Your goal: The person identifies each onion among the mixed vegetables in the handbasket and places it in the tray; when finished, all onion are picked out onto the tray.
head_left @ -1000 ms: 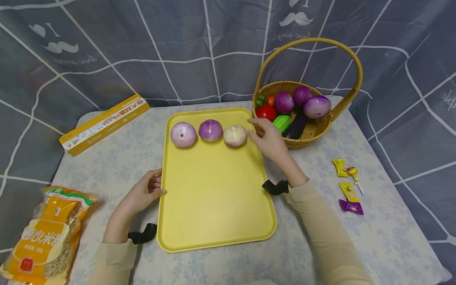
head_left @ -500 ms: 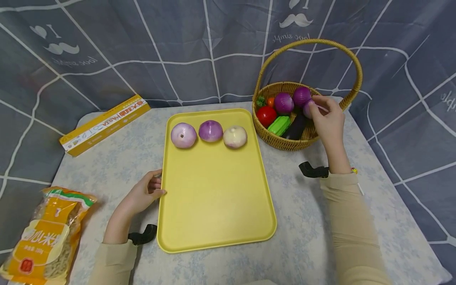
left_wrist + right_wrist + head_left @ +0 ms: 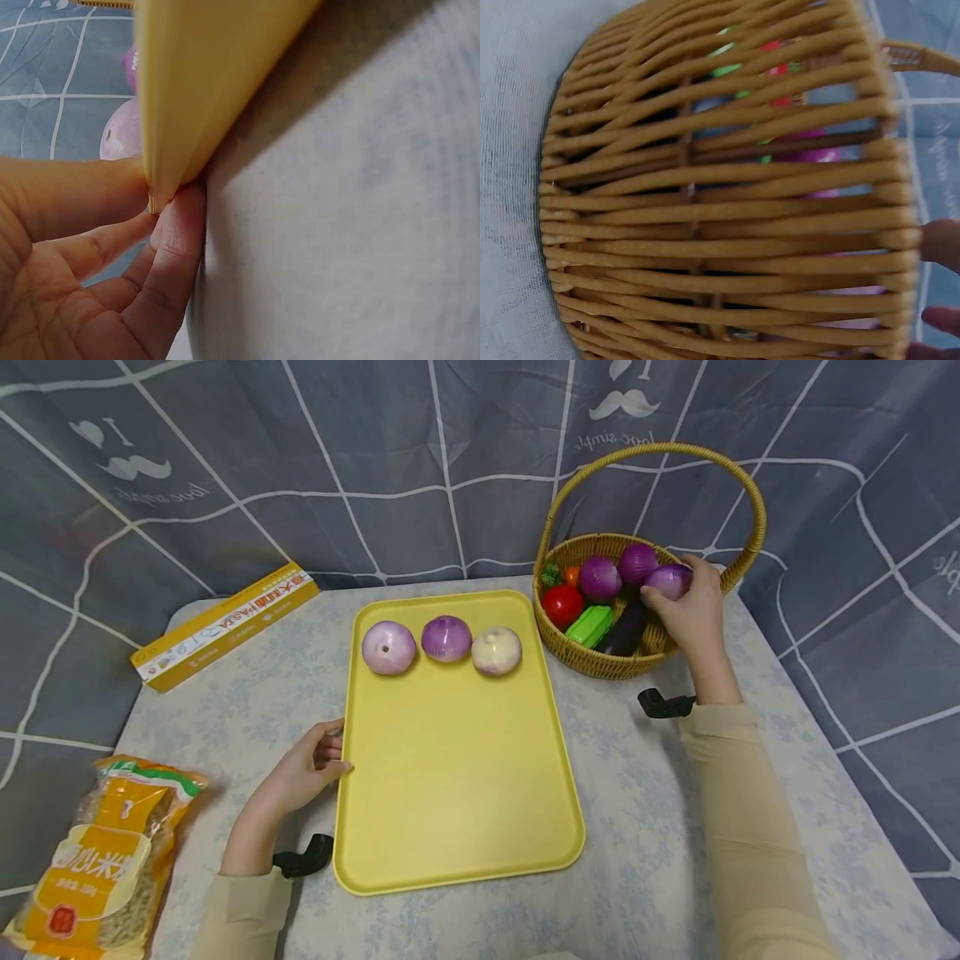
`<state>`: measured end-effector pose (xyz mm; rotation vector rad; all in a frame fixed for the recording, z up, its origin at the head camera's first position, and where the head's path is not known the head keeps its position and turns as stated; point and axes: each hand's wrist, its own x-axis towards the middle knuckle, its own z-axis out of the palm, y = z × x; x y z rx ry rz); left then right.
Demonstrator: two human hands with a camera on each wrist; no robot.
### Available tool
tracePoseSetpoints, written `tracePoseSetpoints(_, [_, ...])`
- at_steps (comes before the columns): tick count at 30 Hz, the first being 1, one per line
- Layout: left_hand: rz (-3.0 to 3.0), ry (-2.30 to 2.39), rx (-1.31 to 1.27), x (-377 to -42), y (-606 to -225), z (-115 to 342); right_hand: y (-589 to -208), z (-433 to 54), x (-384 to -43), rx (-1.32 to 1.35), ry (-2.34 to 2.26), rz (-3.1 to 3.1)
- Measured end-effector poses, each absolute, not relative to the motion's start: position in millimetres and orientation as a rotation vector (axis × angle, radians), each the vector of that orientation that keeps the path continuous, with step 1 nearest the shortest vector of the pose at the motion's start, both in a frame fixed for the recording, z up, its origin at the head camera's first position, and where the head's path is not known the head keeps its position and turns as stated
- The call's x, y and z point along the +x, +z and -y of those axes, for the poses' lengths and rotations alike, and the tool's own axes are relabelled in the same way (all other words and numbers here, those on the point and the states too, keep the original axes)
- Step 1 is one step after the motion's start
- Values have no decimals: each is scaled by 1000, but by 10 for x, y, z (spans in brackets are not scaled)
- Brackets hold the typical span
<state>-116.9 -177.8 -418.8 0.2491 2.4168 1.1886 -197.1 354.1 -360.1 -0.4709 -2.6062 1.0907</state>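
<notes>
My left hand (image 3: 303, 770) pinches the left rim of a yellow tray (image 3: 457, 777); in the left wrist view the thumb and fingers (image 3: 176, 232) meet at its edge. Along the tray's far end sit three onions: a pale purple one (image 3: 388, 648), a darker purple one (image 3: 446, 638) and a whitish one (image 3: 497, 650). Over the right side of a wicker basket (image 3: 600, 662), my right hand (image 3: 693, 610) grips a purple onion (image 3: 667, 582) between thumb and fingers. In the right wrist view the basket's woven wall (image 3: 727, 217) hides most of that hand.
Also in the basket are two purple onions (image 3: 600, 578), a tomato (image 3: 562, 607), a green vegetable (image 3: 589, 627) and an eggplant (image 3: 624, 630). A tall handle (image 3: 675, 448) arches over it. A pasta box (image 3: 225, 627) lies back left, an orange food bag (image 3: 105, 860) front left.
My right hand has moved from beside the whitish onion on the tray, rightward to the basket, and has taken hold of the purple onion there. The left hand has stayed at the tray's rim.
</notes>
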Motion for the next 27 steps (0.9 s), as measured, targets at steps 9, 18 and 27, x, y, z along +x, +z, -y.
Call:
tracePoseSetpoints(9, [-2398, 1210, 232, -1146, -4225, 1781, -3754, -3541, -2145, -436, 947, 2701])
tracePoseSetpoints(18, [-2400, 1215, 237, -1134, -4211, 1786, -3832, -3514, -2171, -439, 875, 2611])
tracePoseSetpoints(27, [-2423, 1180, 230, -1180, -4215, 1800, -3656, -3202, -1913, -464, 1202, 2481])
